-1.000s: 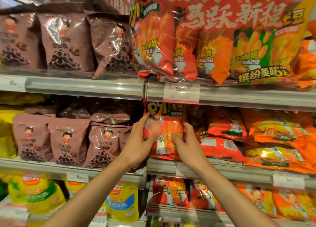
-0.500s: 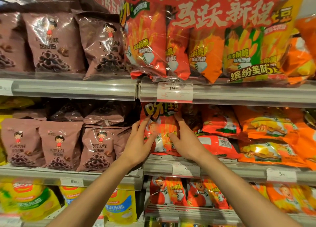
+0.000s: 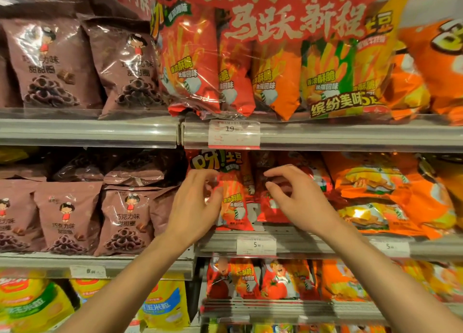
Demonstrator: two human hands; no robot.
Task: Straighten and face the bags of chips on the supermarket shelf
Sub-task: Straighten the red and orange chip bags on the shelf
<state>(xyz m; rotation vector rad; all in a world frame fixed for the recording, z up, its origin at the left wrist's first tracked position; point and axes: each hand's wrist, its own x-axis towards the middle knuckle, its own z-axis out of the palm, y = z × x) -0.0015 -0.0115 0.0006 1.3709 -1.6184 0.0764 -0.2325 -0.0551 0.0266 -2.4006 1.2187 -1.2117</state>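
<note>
Two hands reach to the middle shelf [image 3: 313,242]. The left hand [image 3: 194,205] has loosely curled fingers whose tips touch the left edge of one upright red bag [image 3: 231,195]; whether it grips is unclear. The right hand [image 3: 298,200], fingers curled and spread, hovers just right of that bag, before a second red bag [image 3: 269,207]. Three brown bags [image 3: 125,217] stand in front at left, orange bags [image 3: 380,190] lie at right.
</note>
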